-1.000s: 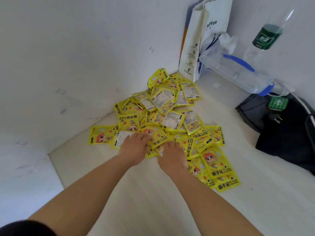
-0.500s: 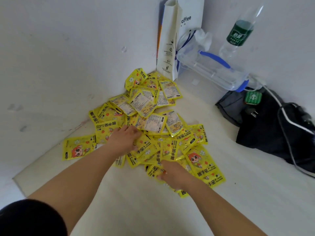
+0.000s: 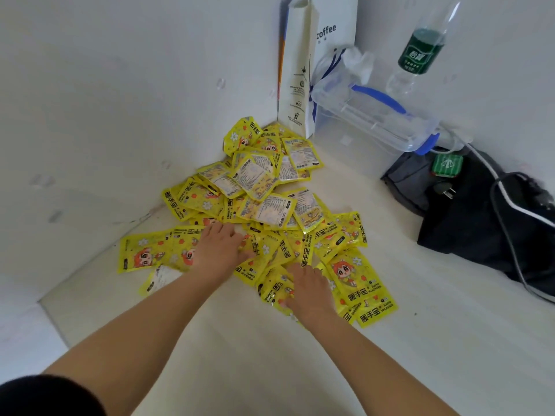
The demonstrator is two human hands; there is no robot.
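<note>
A loose pile of yellow hand-warmer packets (image 3: pixel 264 205) lies on a pale surface, banked into a corner between white walls. My left hand (image 3: pixel 217 253) rests palm down on the pile's near left part, fingers spread over the packets. My right hand (image 3: pixel 310 291) lies flat on packets at the near right edge, with the fingers pointing into the pile and the thumb on a packet. Neither hand lifts a packet. Whatever is under the palms is hidden.
A white paper coffee bag (image 3: pixel 300 70) stands in the corner. Beside it are a clear plastic box with a blue handle (image 3: pixel 375 118) and a green-labelled bottle (image 3: pixel 420 52). A black bag (image 3: pixel 480 223) with a white cable (image 3: pixel 510 202) lies on the right.
My right hand has drawn back toward me along the pile's near edge, dragging packets with it. My left hand has stayed on the left part of the pile. The camera view has shifted.
</note>
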